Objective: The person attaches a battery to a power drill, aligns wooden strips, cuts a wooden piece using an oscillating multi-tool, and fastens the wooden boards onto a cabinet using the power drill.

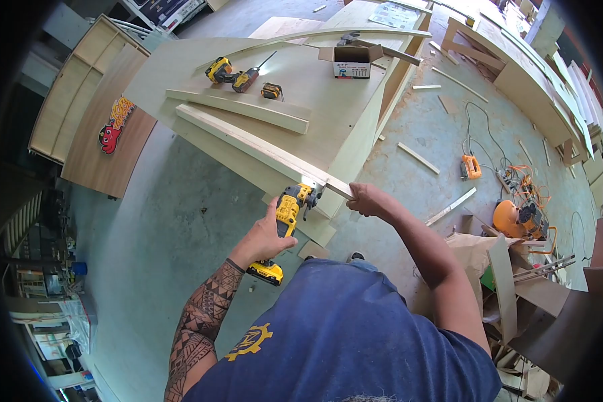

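My left hand (262,240) is wrapped round a yellow and black cordless power tool (288,211), whose lit head touches the end part of a long pale wood strip (248,144). The strip lies along the near side of a large plywood panel (342,107). My right hand (367,199) grips the near end of a short wood piece (338,187) at the strip's end, just right of the tool's head. What the tool's tip does against the wood is too small to tell.
On the panel lie a second wood strip (241,110), yellow drills (221,70), a small yellow-black item (271,90), an open cardboard box (352,63) and a hammer (348,39). An orange jigsaw (471,167), cords, an orange machine (509,220) and offcuts lie on the right floor.
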### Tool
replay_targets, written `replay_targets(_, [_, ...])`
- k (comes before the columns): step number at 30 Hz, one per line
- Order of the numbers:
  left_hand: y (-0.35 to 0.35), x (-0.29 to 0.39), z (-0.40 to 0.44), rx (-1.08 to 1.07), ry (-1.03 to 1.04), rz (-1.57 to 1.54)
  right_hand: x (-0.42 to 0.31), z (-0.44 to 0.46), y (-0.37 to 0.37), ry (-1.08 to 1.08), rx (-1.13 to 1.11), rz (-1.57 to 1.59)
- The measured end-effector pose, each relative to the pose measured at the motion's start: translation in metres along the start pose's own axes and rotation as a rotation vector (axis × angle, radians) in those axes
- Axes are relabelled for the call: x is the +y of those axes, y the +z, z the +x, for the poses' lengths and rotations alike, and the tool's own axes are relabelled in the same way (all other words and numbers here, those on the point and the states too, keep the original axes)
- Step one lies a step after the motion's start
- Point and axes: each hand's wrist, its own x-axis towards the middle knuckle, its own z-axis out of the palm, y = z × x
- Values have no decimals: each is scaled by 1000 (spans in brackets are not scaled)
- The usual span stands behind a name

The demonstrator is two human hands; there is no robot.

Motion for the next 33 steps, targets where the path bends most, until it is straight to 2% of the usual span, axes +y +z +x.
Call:
replay_targets(9, [-7, 18, 6, -26, -15, 62, -1, -9, -8, 2, -26, 127])
replay_targets(15, [-16, 42, -1, -50, -99, 49, 2, -1, -3, 9, -11, 117])
replay_targets(18, [-22, 55, -2, -87, -130, 24, 6, 0, 3, -72, 89, -26])
replay_targets(20, [-27, 59, -2, -138, -121, 2, 9, -3, 11, -130, 330, -365])
replay_targets(33, [-42, 78, 1, -214, -97, -10, -6, -38, 5, -45, 364, -399])
